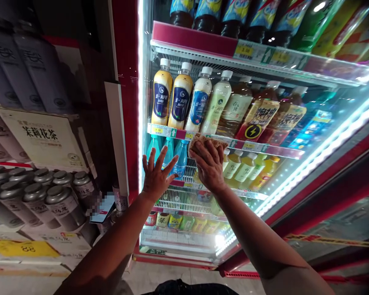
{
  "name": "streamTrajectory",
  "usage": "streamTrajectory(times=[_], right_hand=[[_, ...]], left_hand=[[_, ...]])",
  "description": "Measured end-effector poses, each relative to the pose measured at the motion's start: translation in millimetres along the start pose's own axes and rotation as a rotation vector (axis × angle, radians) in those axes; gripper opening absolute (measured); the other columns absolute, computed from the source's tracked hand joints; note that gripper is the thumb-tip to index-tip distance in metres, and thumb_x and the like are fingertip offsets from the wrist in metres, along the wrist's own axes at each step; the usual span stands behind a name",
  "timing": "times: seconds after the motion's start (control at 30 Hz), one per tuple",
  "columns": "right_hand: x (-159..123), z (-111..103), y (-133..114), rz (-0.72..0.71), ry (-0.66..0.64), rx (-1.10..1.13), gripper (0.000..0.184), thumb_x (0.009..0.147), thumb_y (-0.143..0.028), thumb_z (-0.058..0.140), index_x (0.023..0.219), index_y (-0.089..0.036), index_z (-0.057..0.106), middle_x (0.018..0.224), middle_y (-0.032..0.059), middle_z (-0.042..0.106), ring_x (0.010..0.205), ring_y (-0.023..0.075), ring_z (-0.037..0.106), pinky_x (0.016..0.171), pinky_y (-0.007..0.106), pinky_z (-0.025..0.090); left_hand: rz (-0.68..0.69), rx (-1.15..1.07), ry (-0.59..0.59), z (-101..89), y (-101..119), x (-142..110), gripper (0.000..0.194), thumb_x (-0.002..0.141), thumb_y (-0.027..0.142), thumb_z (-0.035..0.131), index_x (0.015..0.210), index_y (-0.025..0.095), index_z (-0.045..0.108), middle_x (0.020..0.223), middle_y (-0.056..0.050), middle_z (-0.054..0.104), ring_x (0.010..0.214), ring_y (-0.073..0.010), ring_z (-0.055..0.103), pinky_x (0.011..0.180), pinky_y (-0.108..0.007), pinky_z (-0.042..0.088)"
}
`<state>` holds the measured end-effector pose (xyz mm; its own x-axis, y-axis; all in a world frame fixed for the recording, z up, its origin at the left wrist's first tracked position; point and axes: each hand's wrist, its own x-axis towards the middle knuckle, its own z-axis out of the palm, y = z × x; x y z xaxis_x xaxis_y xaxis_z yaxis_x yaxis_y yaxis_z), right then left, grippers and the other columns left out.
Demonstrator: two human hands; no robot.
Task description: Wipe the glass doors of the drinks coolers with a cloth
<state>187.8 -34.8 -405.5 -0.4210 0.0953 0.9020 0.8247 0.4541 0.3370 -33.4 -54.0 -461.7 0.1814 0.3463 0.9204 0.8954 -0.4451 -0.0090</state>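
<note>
In the head view my right hand (210, 164) presses a crumpled brown cloth (223, 143) against the price-label strip (266, 148) along a cooler shelf's front edge. Its fingers are bent over the cloth and hide part of it. My left hand (156, 172) has its fingers spread, with nothing in it. It is in front of blue bottles (181, 157) on the shelf below; whether it touches them I cannot tell. Just above the cloth stands a row of drinks, among them a white bottle with a blue label (199, 100) and a pale green bottle (217, 102).
A lit glass door or panel (335, 127) with a red frame borders the right side. Dark cola bottles (233, 16) fill the upper shelf. To the left, silver-capped bottles (60, 200) stand on a display beside the cooler's red post (126, 49).
</note>
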Motion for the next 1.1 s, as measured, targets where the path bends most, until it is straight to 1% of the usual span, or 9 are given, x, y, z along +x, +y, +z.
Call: streamTrajectory(times=[0.13,0.2,0.33,0.43,0.6,0.77,0.83,1.0,1.1], right_hand=[[18.2,2.3,-0.2,0.022,0.051,0.003,0.047,0.102,-0.023,0.053,0.146,-0.040,0.054,0.153,-0.0047,0.057,0.158,0.0186,0.028,0.132,0.049,0.018],[19.1,4.4,-3.5,0.041,0.047,-0.004,0.045,0.103,-0.024,0.052,0.145,-0.039,0.056,0.153,-0.0046,0.057,0.158,0.0192,0.028,0.132,0.049,0.017],[9.3,5.1,-13.4,-0.022,-0.139,0.002,0.043,0.104,-0.029,0.049,0.144,-0.043,0.056,0.153,-0.0075,0.056,0.155,0.0181,0.032,0.132,0.049,0.014],[18.6,3.9,-16.6,-0.024,-0.212,0.023,0.045,0.103,-0.028,0.047,0.144,-0.045,0.055,0.156,-0.0094,0.054,0.156,0.0174,0.032,0.132,0.048,0.015],[41.6,11.9,-23.2,0.073,-0.117,0.022,0.048,0.104,-0.026,0.046,0.148,-0.044,0.051,0.159,-0.0079,0.049,0.158,0.0189,0.025,0.132,0.051,0.014],[26.9,22.1,-41.0,-0.030,-0.164,0.046,0.045,0.104,-0.028,0.045,0.146,-0.043,0.053,0.155,-0.0089,0.054,0.157,0.0154,0.029,0.133,0.047,0.009],[30.7,23.9,-45.1,-0.057,-0.152,0.052,0.044,0.105,-0.028,0.045,0.145,-0.042,0.054,0.155,-0.0089,0.054,0.157,0.0146,0.028,0.134,0.045,0.009],[55.6,31.7,-55.6,0.039,-0.089,0.036,0.045,0.105,-0.028,0.044,0.148,-0.041,0.052,0.160,-0.0074,0.049,0.159,0.0172,0.023,0.133,0.050,0.010],[51.4,38.1,-65.6,0.009,-0.116,0.030,0.044,0.106,-0.031,0.042,0.148,-0.042,0.051,0.158,-0.0078,0.050,0.158,0.0174,0.025,0.134,0.050,0.012]], left_hand=[[-0.004,-0.012,-0.001,-0.9,-0.9,-0.1,0.084,0.075,0.042,0.086,0.150,0.039,0.049,0.167,-0.009,0.034,0.160,-0.0408,0.010,0.126,-0.068,0.008],[-0.006,-0.016,-0.003,-1.1,-2.0,-0.3,0.088,0.075,0.042,0.086,0.153,0.038,0.046,0.167,-0.009,0.034,0.160,-0.0398,0.011,0.127,-0.066,0.006],[-0.015,-0.013,-0.005,-0.8,-8.7,-1.1,0.101,0.076,0.046,0.084,0.161,0.032,0.032,0.167,-0.013,0.032,0.160,-0.0387,0.013,0.127,-0.066,0.006],[-0.046,-0.039,0.011,0.4,-14.2,-1.1,0.106,0.073,0.054,0.083,0.162,0.033,0.029,0.170,-0.014,0.025,0.160,-0.0408,0.008,0.126,-0.070,0.009],[-0.068,-0.083,0.012,2.4,-18.3,-2.4,0.107,0.075,0.060,0.078,0.163,0.032,0.025,0.170,-0.014,0.025,0.160,-0.0394,0.006,0.127,-0.069,0.007],[-0.050,-0.085,-0.020,1.1,-23.9,-5.2,0.115,0.080,0.063,0.072,0.167,0.025,0.006,0.169,-0.020,0.026,0.160,-0.0376,0.009,0.128,-0.066,0.010],[-0.037,-0.085,-0.023,0.3,-25.7,-5.5,0.115,0.082,0.061,0.071,0.166,0.023,0.002,0.168,-0.021,0.026,0.160,-0.0370,0.008,0.128,-0.066,0.011],[-0.044,-0.092,-0.035,-1.0,-26.3,-5.6,0.117,0.082,0.058,0.072,0.166,0.020,-0.001,0.168,-0.024,0.022,0.159,-0.0381,0.008,0.127,-0.066,0.010],[-0.047,-0.106,-0.030,-1.5,-27.8,-7.7,0.119,0.082,0.057,0.073,0.166,0.018,-0.003,0.169,-0.026,0.019,0.159,-0.0379,0.008,0.129,-0.063,0.012]])
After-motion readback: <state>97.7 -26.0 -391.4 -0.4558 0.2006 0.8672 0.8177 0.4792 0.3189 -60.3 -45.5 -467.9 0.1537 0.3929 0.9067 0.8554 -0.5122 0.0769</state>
